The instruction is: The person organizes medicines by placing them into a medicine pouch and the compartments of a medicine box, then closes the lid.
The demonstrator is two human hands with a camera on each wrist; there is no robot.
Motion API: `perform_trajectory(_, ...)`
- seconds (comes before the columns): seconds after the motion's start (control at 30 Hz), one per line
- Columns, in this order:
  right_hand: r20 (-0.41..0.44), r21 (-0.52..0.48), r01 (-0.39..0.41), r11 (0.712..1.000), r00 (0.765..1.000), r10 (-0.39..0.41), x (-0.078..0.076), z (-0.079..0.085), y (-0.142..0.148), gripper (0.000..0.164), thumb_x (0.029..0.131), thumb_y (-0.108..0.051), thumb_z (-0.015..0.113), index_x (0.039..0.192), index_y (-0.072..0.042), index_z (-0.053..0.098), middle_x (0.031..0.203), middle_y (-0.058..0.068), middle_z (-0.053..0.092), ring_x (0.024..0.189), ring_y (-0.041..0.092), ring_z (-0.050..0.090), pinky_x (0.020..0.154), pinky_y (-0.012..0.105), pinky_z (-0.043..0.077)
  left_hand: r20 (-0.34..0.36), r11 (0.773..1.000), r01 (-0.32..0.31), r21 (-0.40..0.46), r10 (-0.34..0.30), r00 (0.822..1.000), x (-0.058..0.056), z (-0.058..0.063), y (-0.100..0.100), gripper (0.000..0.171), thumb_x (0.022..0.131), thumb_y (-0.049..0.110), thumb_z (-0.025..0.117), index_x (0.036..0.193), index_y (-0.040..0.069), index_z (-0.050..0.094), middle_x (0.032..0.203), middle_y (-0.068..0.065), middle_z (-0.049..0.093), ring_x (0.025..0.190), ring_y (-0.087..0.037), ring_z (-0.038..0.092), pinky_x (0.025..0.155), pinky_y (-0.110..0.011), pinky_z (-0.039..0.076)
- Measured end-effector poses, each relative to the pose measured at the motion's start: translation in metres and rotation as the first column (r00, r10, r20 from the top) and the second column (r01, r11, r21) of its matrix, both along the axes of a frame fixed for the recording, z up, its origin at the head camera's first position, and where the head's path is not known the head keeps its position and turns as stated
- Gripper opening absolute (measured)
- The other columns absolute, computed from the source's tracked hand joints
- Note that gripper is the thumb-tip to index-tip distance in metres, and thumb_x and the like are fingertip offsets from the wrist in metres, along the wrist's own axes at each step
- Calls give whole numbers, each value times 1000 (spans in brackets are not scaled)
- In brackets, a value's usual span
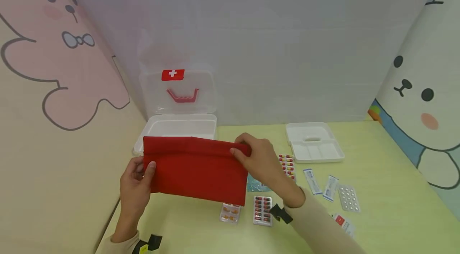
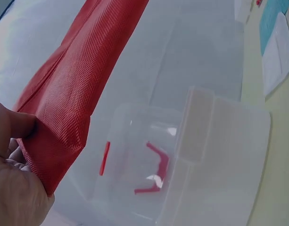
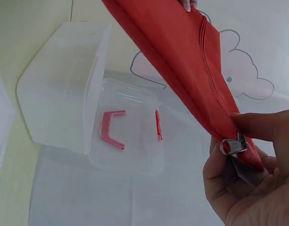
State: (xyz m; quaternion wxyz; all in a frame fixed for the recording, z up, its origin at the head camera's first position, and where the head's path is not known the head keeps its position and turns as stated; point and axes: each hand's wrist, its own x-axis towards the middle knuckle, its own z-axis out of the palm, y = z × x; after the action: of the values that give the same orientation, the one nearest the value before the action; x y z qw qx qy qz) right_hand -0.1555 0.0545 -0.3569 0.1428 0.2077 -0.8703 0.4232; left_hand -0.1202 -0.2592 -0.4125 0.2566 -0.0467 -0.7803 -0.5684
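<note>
A red zippered fabric pouch point(image 1: 197, 170) is held up above the table between both hands. My left hand point(image 1: 135, 186) grips its left side, thumb on the near face and fingers behind. At the upper right corner my right hand point(image 1: 260, 158) pinches the pouch beside the metal zipper pull point(image 3: 234, 145), seen in the right wrist view. The zipper looks closed at that end. Behind the pouch stands a white first-aid box point(image 1: 179, 123), its clear lid point(image 1: 151, 90) raised and bearing a pink handle point(image 1: 183, 97). The pouch hides part of the box.
Below and right of the pouch lie capsule blister packs point(image 1: 262, 211), a blue packet point(image 1: 256, 185), small white sachets point(image 1: 312, 181) and a silver tablet blister point(image 1: 348, 198). A white divided tray point(image 1: 314, 144) sits at the back right. Fabric walls enclose the table point(image 1: 388, 174).
</note>
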Motion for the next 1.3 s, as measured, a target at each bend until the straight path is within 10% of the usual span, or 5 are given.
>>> perform_trajectory(0.37,3,-213,38,976,999,-39,7,6,36,17,84,-24,67,97,-20,57,81,-5,64,63,5,57,53,32,52,-81,982,115,150,-104,991,-9,4,36,25,89,5,56,114,2,52,98,-14,64,81,-27,61,65,-31,54)
perform_trajectory(0.63,158,-406,13,914,986,56,20,10,47,33,84,-18,67,112,-10,52,94,9,65,74,17,63,61,35,55,-152,950,184,252,-149,977,-14,1,61,25,89,0,54,114,-3,49,101,-18,63,85,-30,61,70,-32,54)
perform_trajectory(1.3,45,-436,84,896,996,-72,33,-2,82,25,89,-17,60,112,-8,62,94,9,66,74,18,64,58,34,54,-53,879,195,435,-191,980,-21,-19,118,30,92,18,55,116,4,46,110,-16,60,94,-34,57,70,-42,53)
